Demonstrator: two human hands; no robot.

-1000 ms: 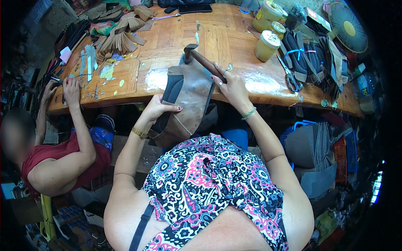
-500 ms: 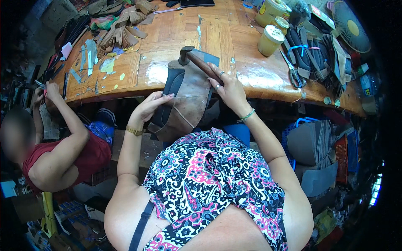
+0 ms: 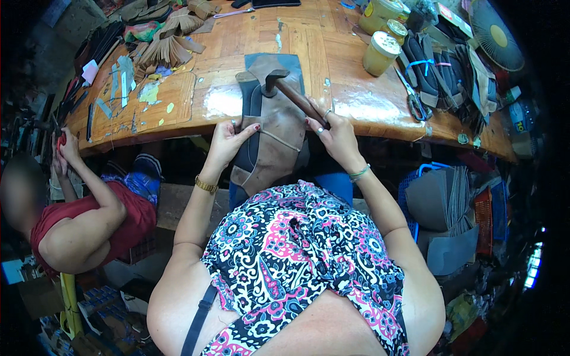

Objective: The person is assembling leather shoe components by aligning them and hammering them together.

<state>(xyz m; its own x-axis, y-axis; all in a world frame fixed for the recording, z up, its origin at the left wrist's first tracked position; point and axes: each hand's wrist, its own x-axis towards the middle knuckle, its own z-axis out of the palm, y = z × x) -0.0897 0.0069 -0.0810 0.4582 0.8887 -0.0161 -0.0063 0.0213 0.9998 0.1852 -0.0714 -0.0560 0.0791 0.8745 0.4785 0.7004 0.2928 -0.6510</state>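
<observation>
A brown and black leather shoe upper piece (image 3: 280, 121) lies over the table's near edge and hangs toward my lap. A blue-grey sheet (image 3: 291, 60) shows from under its far end. My left hand (image 3: 230, 142) grips the piece's left edge, thumb on top. In my right hand (image 3: 337, 137) is a hammer (image 3: 303, 103), held by its wooden handle. The hammer's dark head lies over the upper part of the leather. Thumb and finger of that same hand also touch the piece's right edge.
Glue-like jars (image 3: 382, 53), scissors (image 3: 414, 102) and tied bundles of dark pieces (image 3: 428, 74) stand or lie on the table's right. Scraps (image 3: 149, 92) and fanned brown strips (image 3: 169, 52) cover its left. A co-worker (image 3: 89, 213) sits at left, holding a red-handled tool.
The leather piece has turned more upright and straight, with both hands shifting right. The hammer's head has moved right and nearer over the leather. The co-worker's hands have moved down.
</observation>
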